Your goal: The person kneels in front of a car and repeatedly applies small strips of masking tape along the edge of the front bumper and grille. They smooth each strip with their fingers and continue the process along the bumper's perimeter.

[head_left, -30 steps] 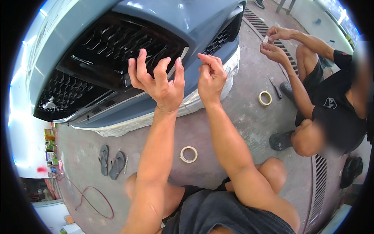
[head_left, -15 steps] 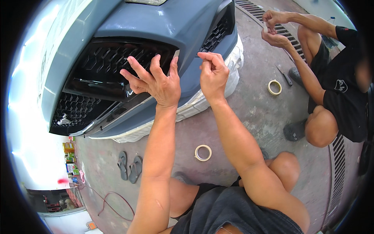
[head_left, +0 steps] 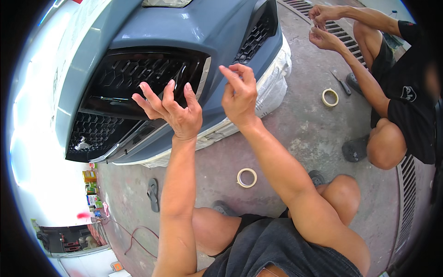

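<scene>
A dark grey car bumper (head_left: 194,32) with a glossy black grille panel (head_left: 134,102) is in front of me. Along the panel's right edge runs a narrow pale strip (head_left: 203,76) that looks like masking tape. My left hand (head_left: 177,113) is raised before the grille, fingers spread, with nothing seen in it. To its right is my right hand (head_left: 241,94), nearest the bumper beside the strip. One finger points out and the others are partly bent; nothing shows in them, though the palm side is hidden.
A tape roll (head_left: 247,177) lies on the floor below my hands, another roll (head_left: 330,97) near a knife (head_left: 342,84) at right. A crouching co-worker (head_left: 406,97) works with both hands together. Whitish sheeting (head_left: 272,85) skirts the bumper. A flip-flop (head_left: 153,194) and red hose (head_left: 133,240) lie left.
My left hand has moved down and left, off the panel's right edge, uncovering more of the pale strip. My right hand has shifted left, its fingers opening a little.
</scene>
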`<state>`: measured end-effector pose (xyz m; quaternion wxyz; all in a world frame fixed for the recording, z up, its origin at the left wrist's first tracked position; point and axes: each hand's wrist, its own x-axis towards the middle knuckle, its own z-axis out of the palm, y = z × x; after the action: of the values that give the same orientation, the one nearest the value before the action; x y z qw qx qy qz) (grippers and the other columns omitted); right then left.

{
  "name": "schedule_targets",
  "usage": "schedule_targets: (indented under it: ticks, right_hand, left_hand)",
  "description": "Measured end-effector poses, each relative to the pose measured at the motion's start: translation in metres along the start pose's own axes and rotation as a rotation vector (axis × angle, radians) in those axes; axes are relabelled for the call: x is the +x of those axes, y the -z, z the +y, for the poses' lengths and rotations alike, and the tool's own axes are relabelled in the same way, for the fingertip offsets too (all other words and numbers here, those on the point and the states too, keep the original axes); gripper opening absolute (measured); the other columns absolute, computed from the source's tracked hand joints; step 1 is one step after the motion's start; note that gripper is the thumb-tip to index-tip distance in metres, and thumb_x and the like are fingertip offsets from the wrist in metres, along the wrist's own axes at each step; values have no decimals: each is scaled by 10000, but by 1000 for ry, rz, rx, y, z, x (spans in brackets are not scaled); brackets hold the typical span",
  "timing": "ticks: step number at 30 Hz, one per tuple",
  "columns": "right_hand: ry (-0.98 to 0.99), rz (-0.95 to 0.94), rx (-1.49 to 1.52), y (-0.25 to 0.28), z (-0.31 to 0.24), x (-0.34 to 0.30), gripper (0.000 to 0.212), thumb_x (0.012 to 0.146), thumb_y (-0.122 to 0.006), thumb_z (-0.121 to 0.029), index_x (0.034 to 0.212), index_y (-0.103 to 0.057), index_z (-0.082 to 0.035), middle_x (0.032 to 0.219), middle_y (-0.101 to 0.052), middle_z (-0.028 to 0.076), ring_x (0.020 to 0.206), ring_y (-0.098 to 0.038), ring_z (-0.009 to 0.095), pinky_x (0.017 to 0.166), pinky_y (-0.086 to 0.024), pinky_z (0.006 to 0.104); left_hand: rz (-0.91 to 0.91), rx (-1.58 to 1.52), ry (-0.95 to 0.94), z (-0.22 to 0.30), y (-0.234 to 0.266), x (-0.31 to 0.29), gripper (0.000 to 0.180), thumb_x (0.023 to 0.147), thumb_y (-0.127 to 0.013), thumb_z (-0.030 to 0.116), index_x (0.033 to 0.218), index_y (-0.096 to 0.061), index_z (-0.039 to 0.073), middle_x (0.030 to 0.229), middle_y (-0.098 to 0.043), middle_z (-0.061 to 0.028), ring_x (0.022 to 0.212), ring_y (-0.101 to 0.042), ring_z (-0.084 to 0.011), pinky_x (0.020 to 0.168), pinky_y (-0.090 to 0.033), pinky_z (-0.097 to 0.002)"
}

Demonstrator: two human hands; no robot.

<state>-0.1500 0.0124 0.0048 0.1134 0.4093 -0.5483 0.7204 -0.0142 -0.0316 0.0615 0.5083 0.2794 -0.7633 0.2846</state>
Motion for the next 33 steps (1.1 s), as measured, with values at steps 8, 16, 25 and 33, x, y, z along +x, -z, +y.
schedule_targets:
  ticks: [8,16,25,33]
  right_hand:
    - [98,-128,-247,-17,-17,-23,526,810,-632,37,1301,-685,-145,1507,-441,219,1343,-452,373,1025,-324,476]
    - [106,-84,-238,-19,-17,-20,477,814,-620,37,1239,-723,-153,1501,-439,217,1335,-455,357,1015,-303,463]
    - [-464,-156,431,-14,-46,-14,495,926,-500,-5,1418,-551,9,678,-492,15,604,-440,78,578,-373,249]
    - [-511,-171,528,-22,-46,-15,514,957,-461,-25,1467,-488,32,703,-489,-27,614,-422,52,563,-366,235]
  left_hand:
    - [-18,-29,49,-18,21,1,469,893,-730,189,1287,-507,64,1653,-141,-258,1537,13,-489,1208,-54,-626]
    - [-32,-31,87,-33,33,-2,498,875,-736,160,1299,-488,72,1653,-133,-261,1535,23,-496,1206,-31,-633]
    - [-29,-14,98,-42,36,-3,534,878,-731,170,1324,-458,63,1644,-114,-269,1537,42,-479,1206,1,-651]
    - [9,-28,67,-43,37,2,539,875,-730,168,1327,-455,65,1643,-119,-260,1546,23,-452,1222,10,-638]
